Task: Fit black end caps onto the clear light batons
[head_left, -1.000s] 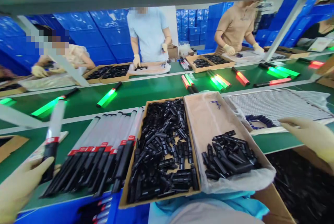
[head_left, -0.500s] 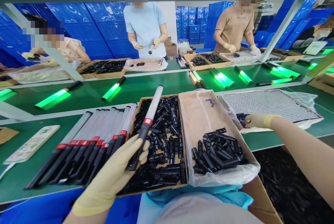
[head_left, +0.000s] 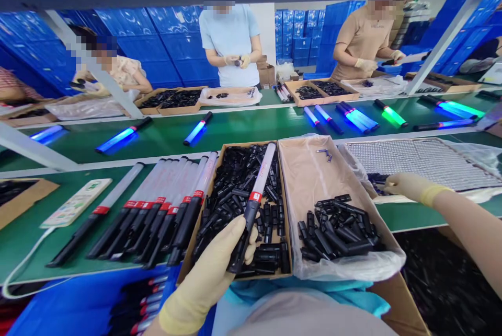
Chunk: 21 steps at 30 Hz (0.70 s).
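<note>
My left hand, in a pale glove, grips the black handle of a light stick with a red band and a frosted, unlit tube. The stick tilts up over a cardboard box of short black plastic parts. At the right, my gloved right hand reaches down with bent fingers to a small heap of dark bluish pieces beside a tray of silvery small pieces; its fingertips are partly hidden. Several unlit light sticks lie in a row left of the box.
A plastic-lined box holds black tubular parts. A white power strip lies at left. Lit sticks rest on the green belt beyond a metal rail. Several co-workers, including one in light blue, work across it.
My left hand has carried the light stick rightward over the box of black parts. Most lit sticks on the belt turned from green to blue and shifted right. My right hand stays by the heap.
</note>
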Available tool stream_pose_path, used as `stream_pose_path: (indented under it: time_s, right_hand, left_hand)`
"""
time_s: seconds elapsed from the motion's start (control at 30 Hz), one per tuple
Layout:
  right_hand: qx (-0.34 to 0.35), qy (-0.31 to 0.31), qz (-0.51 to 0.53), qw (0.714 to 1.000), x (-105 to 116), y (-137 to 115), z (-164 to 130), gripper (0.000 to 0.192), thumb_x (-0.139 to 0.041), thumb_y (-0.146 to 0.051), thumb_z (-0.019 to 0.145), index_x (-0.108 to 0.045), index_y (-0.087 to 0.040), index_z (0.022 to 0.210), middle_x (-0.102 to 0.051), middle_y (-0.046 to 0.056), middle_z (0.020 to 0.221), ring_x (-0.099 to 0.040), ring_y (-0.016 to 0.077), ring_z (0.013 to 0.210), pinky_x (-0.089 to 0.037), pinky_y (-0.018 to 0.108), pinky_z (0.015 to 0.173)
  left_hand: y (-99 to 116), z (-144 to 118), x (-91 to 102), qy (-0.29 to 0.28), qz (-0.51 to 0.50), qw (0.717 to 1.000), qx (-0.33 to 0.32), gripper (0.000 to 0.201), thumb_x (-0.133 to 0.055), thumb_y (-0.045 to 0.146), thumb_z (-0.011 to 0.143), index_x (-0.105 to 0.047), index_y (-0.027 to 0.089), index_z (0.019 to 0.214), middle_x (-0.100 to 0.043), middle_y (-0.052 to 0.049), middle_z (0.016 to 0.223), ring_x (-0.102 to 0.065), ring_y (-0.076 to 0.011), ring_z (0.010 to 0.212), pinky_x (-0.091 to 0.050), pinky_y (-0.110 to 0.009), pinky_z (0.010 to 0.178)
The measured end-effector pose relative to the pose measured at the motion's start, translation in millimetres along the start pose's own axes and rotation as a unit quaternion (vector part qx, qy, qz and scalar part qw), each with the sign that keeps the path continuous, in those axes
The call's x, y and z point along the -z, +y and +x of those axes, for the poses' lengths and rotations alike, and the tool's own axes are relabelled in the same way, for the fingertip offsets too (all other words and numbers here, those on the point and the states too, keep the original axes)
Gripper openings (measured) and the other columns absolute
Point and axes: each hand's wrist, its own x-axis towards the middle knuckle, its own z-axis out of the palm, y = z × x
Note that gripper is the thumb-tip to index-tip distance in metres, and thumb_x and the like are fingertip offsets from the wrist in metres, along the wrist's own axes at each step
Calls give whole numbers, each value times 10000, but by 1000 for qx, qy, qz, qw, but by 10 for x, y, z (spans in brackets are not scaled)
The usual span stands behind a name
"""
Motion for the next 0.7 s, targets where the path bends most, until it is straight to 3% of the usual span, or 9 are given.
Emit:
stream_pose_path:
  time_s: [0.1,0.17,0.23,0.3,0.4,0.53,0.7]
  right_hand:
    - [-7,79,-2,997,188,-326,-219,265,-621,-473,848,-664,-263,693,-704,112,808,-650,282,744,-469,406,646]
    - [4,208,23,978,264,-764,-479,301,-493,-515,953,-674,-291,864,-706,110,986,-653,311,978,-496,444,778]
    - [61,279,64,956,255,-1309,-796,304,-514,-552,964,-667,-296,908,-691,100,945,-650,306,952,-511,473,815]
    - [154,257,133,945,164,-1842,-1094,212,-547,-510,974,-662,-335,940,-708,48,872,-666,267,803,-539,451,746]
    - [280,197,181,922,-43,-2415,-1356,100,-607,-342,977,-655,-352,1063,-750,-18,945,-716,205,808,-589,367,744]
    - [345,168,169,908,-229,-2691,-1387,125,-596,-216,981,-656,-281,1069,-756,2,980,-739,167,864,-610,283,766]
    - [359,222,137,896,-286,-2713,-1360,105,-573,-200,990,-662,-241,1030,-753,41,945,-741,173,840,-612,274,745]
  left_hand:
    - [13,21,-115,-21,-47,999,10,426,-583,545,964,-664,139,1062,-519,4,726,-390,-69,544,-309,-196,500]
    - [27,56,-277,-44,-75,996,7,389,-567,500,983,-668,132,1057,-505,8,713,-393,-68,537,-313,-194,503]
    - [27,103,-469,-60,-101,993,5,331,-598,443,973,-670,131,1053,-521,2,721,-439,-78,557,-353,-197,528]
    - [6,146,-646,-81,-122,989,10,300,-628,431,953,-671,137,991,-567,-22,766,-511,-104,615,-428,-224,591]
    - [-57,177,-818,-115,-147,982,-4,290,-678,444,917,-671,155,897,-623,-45,822,-570,-142,704,-486,-271,683]
    - [-132,171,-868,-110,-168,977,-71,241,-732,412,882,-713,180,944,-687,-39,889,-617,-182,853,-497,-317,853]
    - [-164,148,-852,-90,-173,976,-101,252,-746,423,880,-715,181,946,-718,-43,950,-645,-206,986,-465,-358,994]
